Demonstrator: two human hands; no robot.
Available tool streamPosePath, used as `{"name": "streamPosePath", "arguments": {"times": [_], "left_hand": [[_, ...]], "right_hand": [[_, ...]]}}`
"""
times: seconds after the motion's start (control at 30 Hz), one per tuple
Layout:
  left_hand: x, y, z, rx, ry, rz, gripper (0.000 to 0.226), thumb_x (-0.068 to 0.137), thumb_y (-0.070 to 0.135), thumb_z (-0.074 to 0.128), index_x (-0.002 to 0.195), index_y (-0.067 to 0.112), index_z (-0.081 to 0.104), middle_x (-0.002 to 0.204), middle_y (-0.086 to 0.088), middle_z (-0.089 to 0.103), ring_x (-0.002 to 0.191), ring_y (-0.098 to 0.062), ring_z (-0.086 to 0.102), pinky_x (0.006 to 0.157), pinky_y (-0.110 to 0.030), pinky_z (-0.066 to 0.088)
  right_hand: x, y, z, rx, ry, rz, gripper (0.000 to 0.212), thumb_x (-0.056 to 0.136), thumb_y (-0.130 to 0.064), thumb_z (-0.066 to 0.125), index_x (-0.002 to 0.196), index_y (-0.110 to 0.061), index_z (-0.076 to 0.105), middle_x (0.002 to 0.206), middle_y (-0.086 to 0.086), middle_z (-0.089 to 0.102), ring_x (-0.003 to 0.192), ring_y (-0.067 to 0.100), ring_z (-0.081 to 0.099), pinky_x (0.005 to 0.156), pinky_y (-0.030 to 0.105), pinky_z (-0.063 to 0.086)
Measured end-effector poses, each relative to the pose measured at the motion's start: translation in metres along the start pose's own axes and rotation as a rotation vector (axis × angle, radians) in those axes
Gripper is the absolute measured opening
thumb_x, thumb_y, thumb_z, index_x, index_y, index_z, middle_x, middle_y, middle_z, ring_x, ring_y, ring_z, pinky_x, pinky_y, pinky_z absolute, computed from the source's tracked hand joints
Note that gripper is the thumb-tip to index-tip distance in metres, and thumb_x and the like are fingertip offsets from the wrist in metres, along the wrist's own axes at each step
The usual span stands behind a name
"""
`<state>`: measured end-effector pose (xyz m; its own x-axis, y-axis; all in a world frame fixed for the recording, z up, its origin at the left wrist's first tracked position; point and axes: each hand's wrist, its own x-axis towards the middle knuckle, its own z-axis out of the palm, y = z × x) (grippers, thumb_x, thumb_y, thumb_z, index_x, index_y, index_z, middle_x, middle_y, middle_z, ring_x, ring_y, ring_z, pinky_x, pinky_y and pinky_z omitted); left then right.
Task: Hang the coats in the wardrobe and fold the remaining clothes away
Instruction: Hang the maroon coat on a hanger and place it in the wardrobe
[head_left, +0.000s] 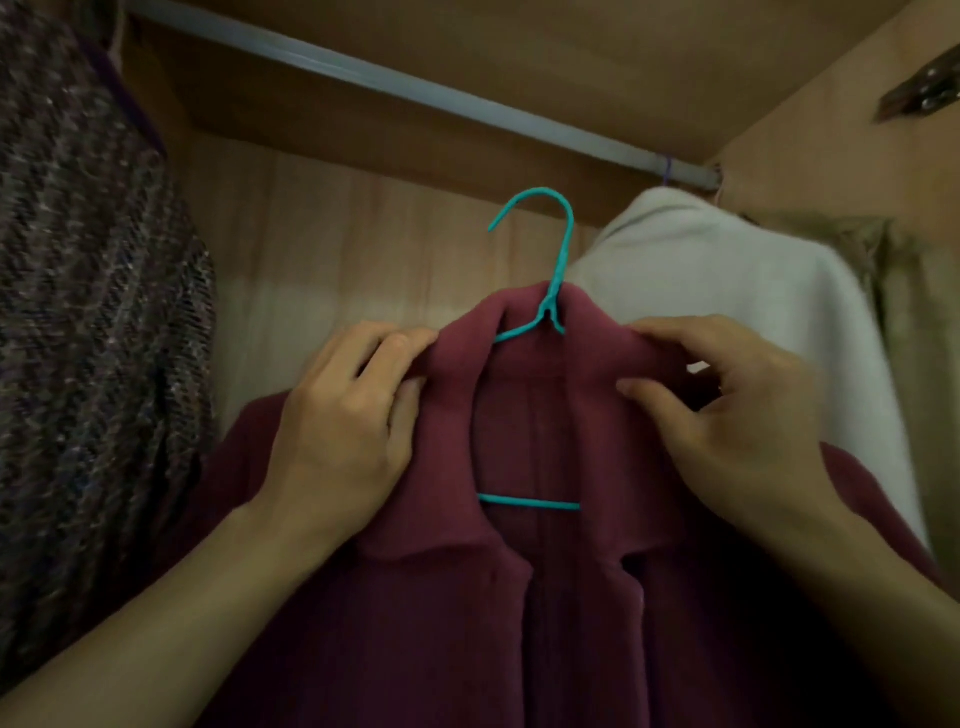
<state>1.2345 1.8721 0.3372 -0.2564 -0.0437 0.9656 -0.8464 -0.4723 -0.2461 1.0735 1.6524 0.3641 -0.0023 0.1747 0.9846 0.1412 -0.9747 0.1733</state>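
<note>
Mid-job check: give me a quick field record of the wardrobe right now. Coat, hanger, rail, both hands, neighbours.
coat: maroon coat, on the hanger, held up inside the wardrobe
hanger: teal hanger, hook below the rail, not on it
rail: grey rail, runs across the top
left hand: left hand pinches the collar's left side
right hand: right hand pinches the collar's right side
neighbours: tweed garment on the left, white garment on the right
</note>
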Motion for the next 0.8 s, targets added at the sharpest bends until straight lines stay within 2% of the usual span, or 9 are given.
{"name": "streamPosePath", "arguments": {"times": [0.2,0.5,0.57,0.7,0.8], "left_hand": [[0.021,-0.041,0.033,-0.062,0.095,0.027,0.028,0.092,0.009,0.056,0.118,0.005,0.065,0.108,-0.009,0.062,0.098,-0.029,0.060,0.086,-0.046,0.050],[0.066,-0.081,0.096,-0.089,0.186,0.027,0.029,0.090,0.010,0.056,0.118,0.006,0.065,0.107,-0.009,0.062,0.098,-0.028,0.058,0.086,-0.045,0.049],[0.086,-0.090,0.109,-0.092,0.213,0.055,0.030,0.089,0.009,0.056,0.117,0.007,0.064,0.107,-0.008,0.062,0.099,-0.028,0.057,0.087,-0.042,0.049],[0.134,-0.110,0.136,-0.070,0.240,0.098,0.031,0.088,0.003,0.061,0.118,0.010,0.063,0.107,-0.006,0.061,0.099,-0.023,0.054,0.088,-0.027,0.041],[0.173,-0.124,0.158,-0.044,0.243,0.118,0.032,0.087,0.002,0.062,0.119,0.009,0.062,0.108,-0.009,0.060,0.099,-0.027,0.054,0.088,-0.033,0.043]], "right_hand": [[0.033,0.004,0.025,-0.115,0.038,-0.064,0.034,0.074,-0.009,0.081,0.106,-0.016,0.072,0.092,-0.004,0.066,0.081,0.004,0.055,0.077,0.006,0.038],[0.088,0.042,0.062,-0.258,0.065,-0.221,0.034,0.078,-0.007,0.077,0.111,-0.013,0.069,0.096,0.005,0.066,0.085,0.017,0.058,0.077,0.025,0.043],[0.105,0.056,0.070,-0.262,0.089,-0.229,0.032,0.080,-0.009,0.075,0.110,-0.013,0.069,0.095,0.004,0.064,0.084,0.016,0.056,0.076,0.025,0.041],[0.151,0.086,0.084,-0.285,0.127,-0.249,0.031,0.079,-0.010,0.076,0.109,-0.012,0.070,0.092,-0.005,0.058,0.084,0.010,0.051,0.077,0.018,0.034],[0.187,0.105,0.090,-0.320,0.127,-0.244,0.031,0.080,-0.012,0.073,0.110,-0.014,0.069,0.094,0.004,0.063,0.087,0.018,0.057,0.077,0.025,0.039]]}}
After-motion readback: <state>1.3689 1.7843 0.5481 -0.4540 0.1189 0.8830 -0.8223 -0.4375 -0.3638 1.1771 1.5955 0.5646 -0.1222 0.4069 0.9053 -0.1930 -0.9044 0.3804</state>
